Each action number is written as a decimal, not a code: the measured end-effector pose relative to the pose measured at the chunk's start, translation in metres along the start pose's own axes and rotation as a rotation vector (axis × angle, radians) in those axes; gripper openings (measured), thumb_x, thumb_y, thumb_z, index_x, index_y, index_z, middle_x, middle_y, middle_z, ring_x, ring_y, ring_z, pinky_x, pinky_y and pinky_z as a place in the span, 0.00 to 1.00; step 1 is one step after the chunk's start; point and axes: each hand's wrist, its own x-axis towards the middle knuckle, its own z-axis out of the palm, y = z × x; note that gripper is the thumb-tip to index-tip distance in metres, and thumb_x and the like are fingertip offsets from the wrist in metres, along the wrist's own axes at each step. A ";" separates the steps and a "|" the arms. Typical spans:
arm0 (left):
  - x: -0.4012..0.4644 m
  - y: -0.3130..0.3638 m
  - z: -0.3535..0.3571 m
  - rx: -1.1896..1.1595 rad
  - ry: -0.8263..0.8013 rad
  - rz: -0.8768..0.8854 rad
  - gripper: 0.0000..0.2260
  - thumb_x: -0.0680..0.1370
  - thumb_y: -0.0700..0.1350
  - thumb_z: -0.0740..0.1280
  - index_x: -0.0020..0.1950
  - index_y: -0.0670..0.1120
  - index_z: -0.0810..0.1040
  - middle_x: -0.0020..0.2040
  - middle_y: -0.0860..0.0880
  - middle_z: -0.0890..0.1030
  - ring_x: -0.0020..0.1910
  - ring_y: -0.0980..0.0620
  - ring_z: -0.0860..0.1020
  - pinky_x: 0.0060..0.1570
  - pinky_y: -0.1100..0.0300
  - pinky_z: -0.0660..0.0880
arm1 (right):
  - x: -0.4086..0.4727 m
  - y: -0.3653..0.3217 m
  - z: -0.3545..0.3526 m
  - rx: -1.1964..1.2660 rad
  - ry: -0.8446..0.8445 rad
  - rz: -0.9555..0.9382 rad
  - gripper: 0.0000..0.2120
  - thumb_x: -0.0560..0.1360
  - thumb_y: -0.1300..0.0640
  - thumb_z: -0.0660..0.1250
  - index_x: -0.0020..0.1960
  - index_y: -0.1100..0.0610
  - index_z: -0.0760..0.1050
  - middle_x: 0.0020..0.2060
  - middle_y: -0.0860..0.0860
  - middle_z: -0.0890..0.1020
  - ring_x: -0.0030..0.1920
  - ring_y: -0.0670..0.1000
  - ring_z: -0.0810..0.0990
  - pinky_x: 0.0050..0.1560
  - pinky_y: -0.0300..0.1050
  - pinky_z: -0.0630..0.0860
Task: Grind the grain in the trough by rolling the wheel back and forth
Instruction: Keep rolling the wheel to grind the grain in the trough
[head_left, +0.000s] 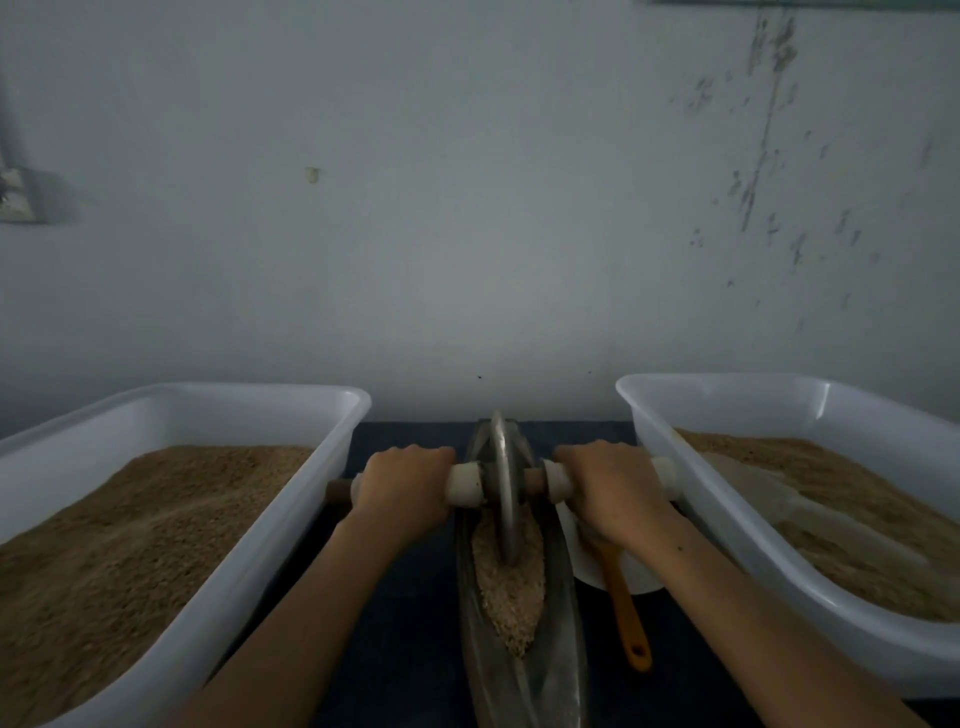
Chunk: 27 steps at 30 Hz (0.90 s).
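Fingers of the left hand (402, 486) and right hand (610, 491) curl around the axle handles on either side of the wheel (504, 493). The wheel stands upright in the trough (470, 597), toward its far end, with grain (511, 587) heaped just behind it. White tubs (291, 525) of grain flank the trough.

Counts: two hands, left hand (402, 486) and right hand (613, 488), each gripping one side of the axle. One metal wheel (505, 499). One long metal trough (519, 597) with one patch of pale grain (511, 592) in it. Two white handle sleeves (466, 484) showing beside the wheel. Two white plastic tubs, left tub (291, 519) and right tub (691, 499), both holding brown grain. One white bowl (587, 564). One orange-handled tool (626, 613). One dark worktop (410, 597).
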 end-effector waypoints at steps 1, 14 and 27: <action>0.000 0.000 0.000 -0.001 -0.008 0.002 0.09 0.76 0.50 0.65 0.54 0.51 0.72 0.49 0.50 0.79 0.47 0.51 0.78 0.43 0.58 0.68 | 0.001 0.000 0.000 -0.004 -0.014 0.008 0.06 0.74 0.55 0.66 0.49 0.47 0.72 0.47 0.48 0.81 0.49 0.52 0.79 0.46 0.45 0.68; 0.005 -0.009 -0.015 -0.206 -0.573 0.024 0.18 0.72 0.49 0.71 0.59 0.47 0.74 0.44 0.53 0.75 0.43 0.54 0.75 0.44 0.60 0.70 | -0.001 0.006 -0.023 -0.021 -0.427 -0.067 0.09 0.70 0.54 0.70 0.49 0.55 0.78 0.40 0.52 0.80 0.41 0.51 0.80 0.40 0.43 0.74; 0.004 0.000 0.002 0.044 0.021 -0.024 0.11 0.75 0.50 0.65 0.54 0.49 0.68 0.49 0.49 0.79 0.47 0.48 0.78 0.41 0.57 0.68 | 0.000 0.006 0.004 -0.003 0.064 -0.011 0.02 0.76 0.54 0.63 0.47 0.49 0.70 0.47 0.49 0.81 0.48 0.53 0.80 0.42 0.45 0.67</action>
